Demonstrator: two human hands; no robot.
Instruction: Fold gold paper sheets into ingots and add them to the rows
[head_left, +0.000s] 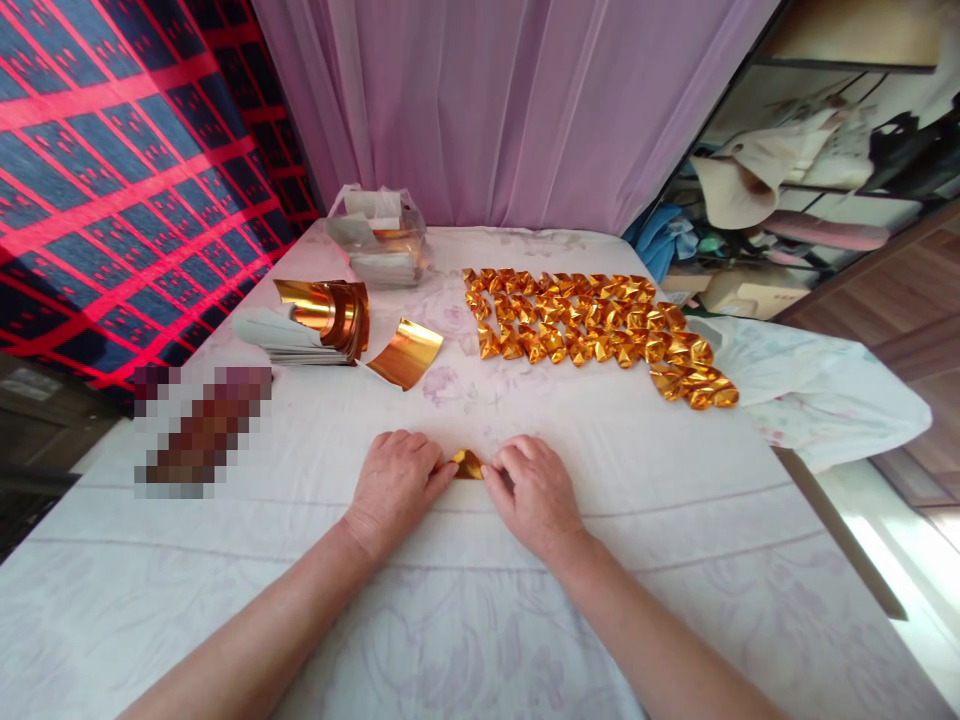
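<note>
My left hand [396,478] and my right hand [531,488] rest knuckles-up on a white flowered cloth [480,600], and between their fingertips they pinch a small folded piece of gold foil paper [468,464]. Most of that piece is hidden under the fingers. Beyond it, to the right, several folded gold foil pieces [592,328] lie in rows. One loose curled gold foil sheet [406,352] lies to the upper left of my hands.
A stack of gold foil sheets [315,322] lies at the left. A clear plastic bag of more sheets [382,240] sits behind it. A pink curtain [510,100] hangs at the back. The table edge drops off at right, by shelves.
</note>
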